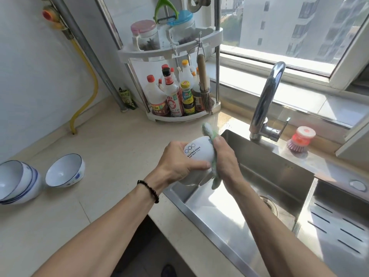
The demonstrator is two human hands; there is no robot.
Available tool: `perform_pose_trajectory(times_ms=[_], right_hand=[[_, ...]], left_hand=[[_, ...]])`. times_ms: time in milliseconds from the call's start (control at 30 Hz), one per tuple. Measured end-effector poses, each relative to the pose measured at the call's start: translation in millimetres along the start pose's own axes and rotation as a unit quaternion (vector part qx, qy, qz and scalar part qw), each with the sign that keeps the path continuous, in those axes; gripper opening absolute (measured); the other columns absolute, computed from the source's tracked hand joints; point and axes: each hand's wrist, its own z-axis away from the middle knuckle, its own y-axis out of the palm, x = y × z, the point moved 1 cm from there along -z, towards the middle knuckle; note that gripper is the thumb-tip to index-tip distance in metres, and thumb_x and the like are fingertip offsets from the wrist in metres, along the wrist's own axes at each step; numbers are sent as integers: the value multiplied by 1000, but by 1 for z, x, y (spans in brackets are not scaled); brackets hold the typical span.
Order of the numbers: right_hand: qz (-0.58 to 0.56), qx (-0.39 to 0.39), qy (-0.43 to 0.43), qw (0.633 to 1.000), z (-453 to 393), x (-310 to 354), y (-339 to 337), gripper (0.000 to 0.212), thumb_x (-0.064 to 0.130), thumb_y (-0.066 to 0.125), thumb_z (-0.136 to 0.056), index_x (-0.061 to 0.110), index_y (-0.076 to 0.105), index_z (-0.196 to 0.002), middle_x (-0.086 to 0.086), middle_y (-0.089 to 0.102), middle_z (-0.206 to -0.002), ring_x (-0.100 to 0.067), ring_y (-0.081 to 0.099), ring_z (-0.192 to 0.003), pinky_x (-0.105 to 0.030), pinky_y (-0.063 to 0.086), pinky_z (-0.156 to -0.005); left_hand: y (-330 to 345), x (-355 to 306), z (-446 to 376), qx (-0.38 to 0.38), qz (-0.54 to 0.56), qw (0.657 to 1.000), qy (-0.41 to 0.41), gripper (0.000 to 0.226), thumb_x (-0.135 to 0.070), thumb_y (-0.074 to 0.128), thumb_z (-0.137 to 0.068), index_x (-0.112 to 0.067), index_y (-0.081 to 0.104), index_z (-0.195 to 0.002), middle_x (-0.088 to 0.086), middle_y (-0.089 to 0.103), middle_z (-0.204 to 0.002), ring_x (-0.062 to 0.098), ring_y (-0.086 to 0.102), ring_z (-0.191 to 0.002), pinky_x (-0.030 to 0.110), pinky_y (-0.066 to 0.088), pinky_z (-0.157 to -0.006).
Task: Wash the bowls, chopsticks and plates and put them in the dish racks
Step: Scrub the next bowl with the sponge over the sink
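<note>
My left hand (pixel 175 162) grips a white bowl (pixel 199 150) with blue rings and lettering, held on its side over the left edge of the steel sink (pixel 269 168). My right hand (pixel 225 160) holds a green and white dishcloth (pixel 207 128) against the bowl's open side; the cloth hangs down below the hand. On the counter at the left a single white bowl with a blue rim (pixel 64 170) leans on its side. A stack of several similar bowls (pixel 18 182) lies tilted at the far left.
A curved chrome faucet (pixel 267 100) stands behind the sink. A pink dish brush with a red top (pixel 300 139) sits on the ledge to its right. A corner shelf (pixel 179 114) with sauce bottles and jars stands behind the hands. A slotted steel tray (pixel 339 224) fills the lower right.
</note>
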Motion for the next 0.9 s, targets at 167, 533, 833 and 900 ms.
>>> perform_pose_trajectory(times_ms=[167, 533, 833, 900], right_hand=[[110, 58, -80, 989, 8, -3, 11, 44, 41, 38, -106, 29, 47, -147, 4, 40, -142, -11, 43, -126, -18, 37, -105], [28, 18, -29, 999, 0, -3, 14, 44, 49, 38, -102, 31, 56, -138, -8, 54, -138, -23, 55, -123, -43, 46, -105], [-231, 5, 217, 948, -13, 1, -14, 36, 42, 57, -93, 8, 67, -99, -16, 66, -83, -29, 63, -70, -31, 53, -59], [-123, -17, 164, 979, -15, 11, -20, 28, 36, 60, -93, 13, 62, -77, -9, 58, -68, -24, 54, -59, -30, 44, -58]], left_hand=[[-1, 4, 0, -53, 19, 998, -1, 21, -16, 89, -67, -9, 70, -70, 7, 73, -73, 18, 64, -64, 48, 59, -68], [-5, 3, 6, -22, 18, 999, 23, 34, -23, 93, -55, -10, 74, -80, 10, 75, -80, 25, 72, -72, 53, 61, -70], [-17, 10, 24, 108, 204, 972, 35, 49, -24, 92, -53, -13, 79, -98, 16, 75, -104, 28, 71, -94, 39, 59, -83], [-23, 2, 19, 154, 146, 977, 7, 46, -30, 92, -51, -17, 80, -93, 12, 77, -100, 25, 72, -92, 40, 58, -83]])
